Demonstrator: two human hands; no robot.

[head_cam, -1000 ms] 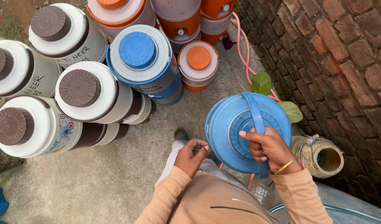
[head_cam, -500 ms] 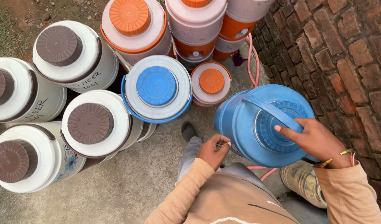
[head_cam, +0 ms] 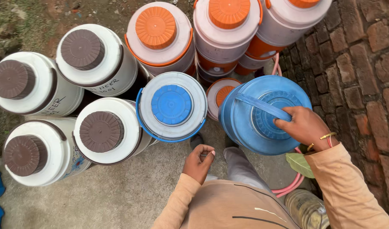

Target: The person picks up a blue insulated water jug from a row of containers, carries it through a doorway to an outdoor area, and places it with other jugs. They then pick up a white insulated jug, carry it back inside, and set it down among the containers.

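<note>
The right hand (head_cam: 302,126) is gripping the blue water jug (head_cam: 262,116), its fingers curled over the blue handle strap and lid at about three o'clock from the centre of the view; the jug is sitting just beside the brick wall (head_cam: 364,80), which is running along the right edge from one to four o'clock. The left hand (head_cam: 198,163) is hanging loosely curled at about six o'clock, fingers half bent and grasping nothing, with concrete ground (head_cam: 118,195) showing beneath it. Just left of the blue jug, a white jug with a blue lid (head_cam: 172,106) is standing near the middle, and a small orange-lidded jug (head_cam: 222,95) is peeking out between the two. White jugs with brown lids (head_cam: 101,131) are crowding from eight to ten o'clock, and orange-lidded jugs (head_cam: 156,29) are lining up from eleven to one o'clock. A pink hose (head_cam: 290,186) is looping near five o'clock beside a green leaf (head_cam: 299,163), below the right wrist, which is wearing a gold bangle (head_cam: 328,136).
</note>
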